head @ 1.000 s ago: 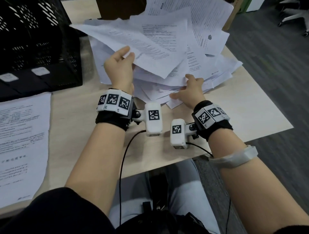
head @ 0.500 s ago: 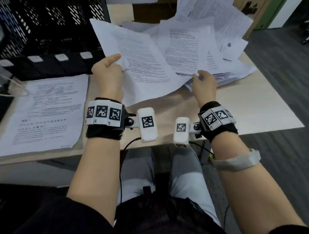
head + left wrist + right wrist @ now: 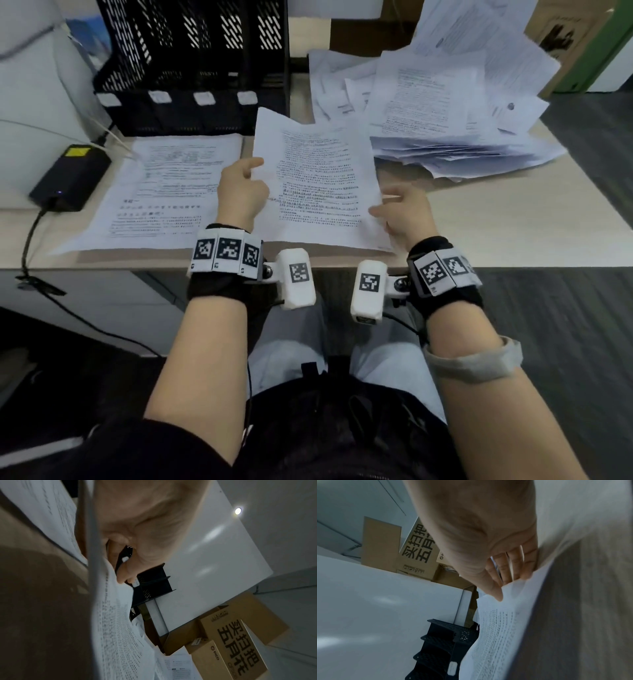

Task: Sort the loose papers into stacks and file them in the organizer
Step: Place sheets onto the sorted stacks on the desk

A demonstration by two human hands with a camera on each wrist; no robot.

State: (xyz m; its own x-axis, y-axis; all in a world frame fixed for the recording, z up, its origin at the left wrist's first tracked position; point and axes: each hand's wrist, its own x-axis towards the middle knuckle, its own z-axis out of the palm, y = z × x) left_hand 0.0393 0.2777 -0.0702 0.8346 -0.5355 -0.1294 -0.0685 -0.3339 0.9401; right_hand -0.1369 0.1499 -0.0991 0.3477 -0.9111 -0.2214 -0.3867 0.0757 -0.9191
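Between the two hands a printed sheet (image 3: 318, 185) is held over the desk (image 3: 496, 219): the left hand (image 3: 241, 195) pinches its left edge with curled fingers, and the right hand (image 3: 404, 212) pinches its lower right corner between thumb and fingers (image 3: 513, 566). Beside it on the left lies a started stack (image 3: 164, 192), flat before the black organizer (image 3: 191, 68), whose slots look still without papers. On the right the loose pile (image 3: 455, 113) remains large. The step seems to be sorting one sheet; next the person probably must lay it on the matching stack, or begin a new one, with edges aligned
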